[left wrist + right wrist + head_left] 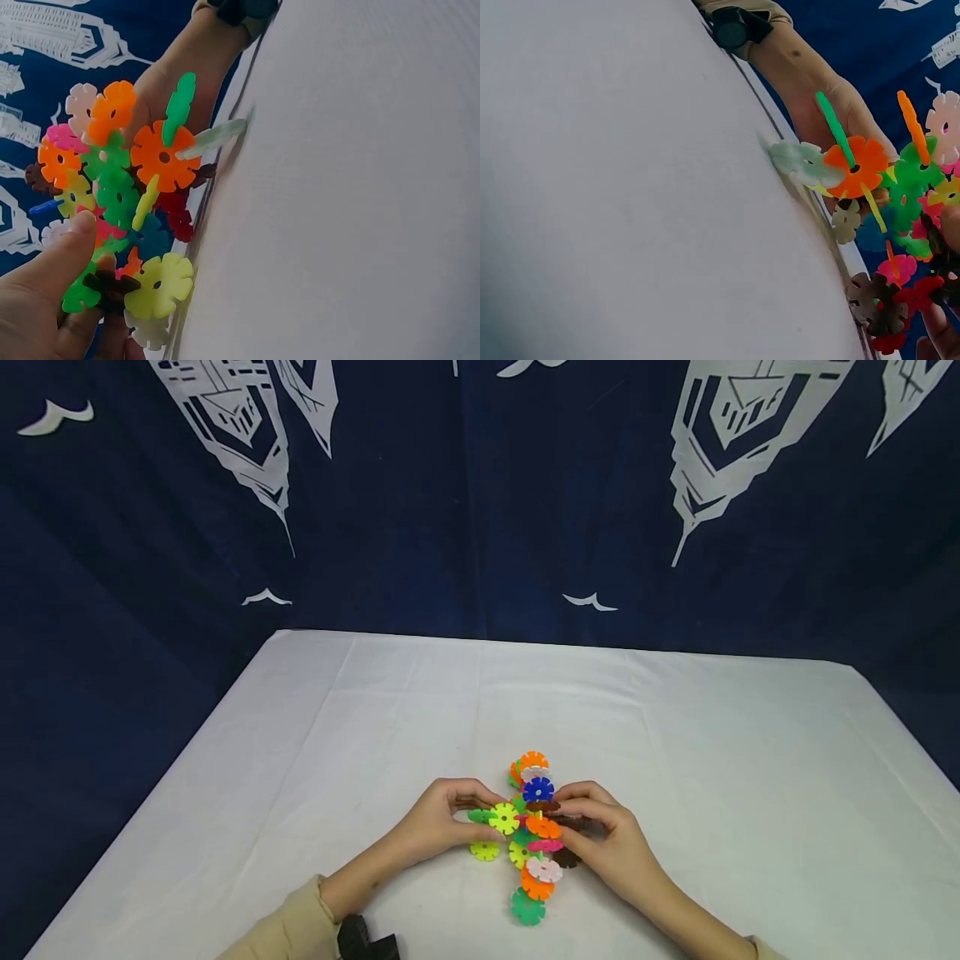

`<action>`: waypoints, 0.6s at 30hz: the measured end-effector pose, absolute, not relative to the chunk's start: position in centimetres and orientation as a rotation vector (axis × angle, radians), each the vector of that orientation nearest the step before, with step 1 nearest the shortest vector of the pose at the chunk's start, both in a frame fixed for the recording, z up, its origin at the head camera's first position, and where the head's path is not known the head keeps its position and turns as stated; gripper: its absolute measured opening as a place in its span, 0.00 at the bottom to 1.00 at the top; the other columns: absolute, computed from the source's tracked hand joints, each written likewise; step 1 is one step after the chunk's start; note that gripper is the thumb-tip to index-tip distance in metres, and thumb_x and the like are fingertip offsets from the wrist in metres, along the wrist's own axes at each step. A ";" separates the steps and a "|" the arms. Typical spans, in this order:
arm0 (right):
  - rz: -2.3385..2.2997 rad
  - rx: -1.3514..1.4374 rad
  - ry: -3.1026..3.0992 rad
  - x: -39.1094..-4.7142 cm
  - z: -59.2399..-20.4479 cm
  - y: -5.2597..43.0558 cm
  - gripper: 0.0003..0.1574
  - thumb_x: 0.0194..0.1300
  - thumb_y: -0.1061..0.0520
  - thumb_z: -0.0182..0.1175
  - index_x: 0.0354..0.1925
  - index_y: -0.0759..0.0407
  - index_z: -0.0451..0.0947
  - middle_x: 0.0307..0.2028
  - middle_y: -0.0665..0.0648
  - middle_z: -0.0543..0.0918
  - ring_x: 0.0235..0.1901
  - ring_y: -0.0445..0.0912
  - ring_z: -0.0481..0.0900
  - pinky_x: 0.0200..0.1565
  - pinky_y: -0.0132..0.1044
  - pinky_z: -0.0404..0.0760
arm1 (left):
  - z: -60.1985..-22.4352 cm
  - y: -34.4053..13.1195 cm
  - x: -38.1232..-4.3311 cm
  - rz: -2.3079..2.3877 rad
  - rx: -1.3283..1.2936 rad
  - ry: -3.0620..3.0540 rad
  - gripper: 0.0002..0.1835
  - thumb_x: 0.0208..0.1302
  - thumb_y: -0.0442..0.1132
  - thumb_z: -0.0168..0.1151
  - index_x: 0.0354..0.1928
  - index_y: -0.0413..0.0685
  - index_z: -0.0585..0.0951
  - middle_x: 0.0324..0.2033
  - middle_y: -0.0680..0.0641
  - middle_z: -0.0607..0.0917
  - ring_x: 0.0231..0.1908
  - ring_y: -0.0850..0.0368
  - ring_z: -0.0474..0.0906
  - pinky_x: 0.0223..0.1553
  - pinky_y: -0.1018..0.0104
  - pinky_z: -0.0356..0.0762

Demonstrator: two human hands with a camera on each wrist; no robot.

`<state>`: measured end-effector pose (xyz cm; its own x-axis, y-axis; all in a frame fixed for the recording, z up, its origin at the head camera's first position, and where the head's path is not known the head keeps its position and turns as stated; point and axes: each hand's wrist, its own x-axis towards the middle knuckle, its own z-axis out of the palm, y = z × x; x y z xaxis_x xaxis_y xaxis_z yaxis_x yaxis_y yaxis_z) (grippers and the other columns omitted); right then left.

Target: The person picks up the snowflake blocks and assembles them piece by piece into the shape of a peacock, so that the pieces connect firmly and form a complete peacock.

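Note:
Joined plastic snowflake discs in many colours form one upright, branching construction [538,827] on the white cloth, between both hands. My left hand [453,817] grips its left side, thumb and fingers around green and yellow discs. In the left wrist view that hand's thumb [71,244] presses against the discs, next to a dark disc and a yellow disc [159,285]. My right hand [617,835] pinches the brown discs [567,820] on the right side. A green disc [528,907] is at the near end, orange ones [534,762] at the far end.
A white cloth [300,760] covers the table. A dark blue curtain [480,527] with white prints hangs behind it. A black device [367,941] sits by the left sleeve [292,922] at the near edge.

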<state>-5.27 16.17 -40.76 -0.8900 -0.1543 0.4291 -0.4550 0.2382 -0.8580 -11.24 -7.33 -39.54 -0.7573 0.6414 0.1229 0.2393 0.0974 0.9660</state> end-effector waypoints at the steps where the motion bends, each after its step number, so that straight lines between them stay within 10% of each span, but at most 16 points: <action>1: 1.677 0.572 -2.254 -5.2 -40.7 16.2 0.15 0.52 0.74 0.65 0.35 0.58 0.83 0.42 0.55 0.78 0.40 0.45 0.77 0.42 0.30 0.78 | -39.9 -7.2 -11.3 1.708 0.868 2.050 0.15 0.49 0.27 0.71 0.41 0.36 0.82 0.38 0.49 0.85 0.40 0.57 0.80 0.49 0.61 0.75; 18: 1.567 0.539 -2.132 -5.7 -41.0 14.6 0.18 0.46 0.79 0.65 0.25 0.57 0.81 0.32 0.52 0.80 0.42 0.43 0.72 0.35 0.26 0.78 | -41.1 -6.4 -11.4 1.855 0.895 1.979 0.17 0.46 0.27 0.72 0.41 0.33 0.82 0.39 0.45 0.85 0.40 0.55 0.81 0.45 0.61 0.78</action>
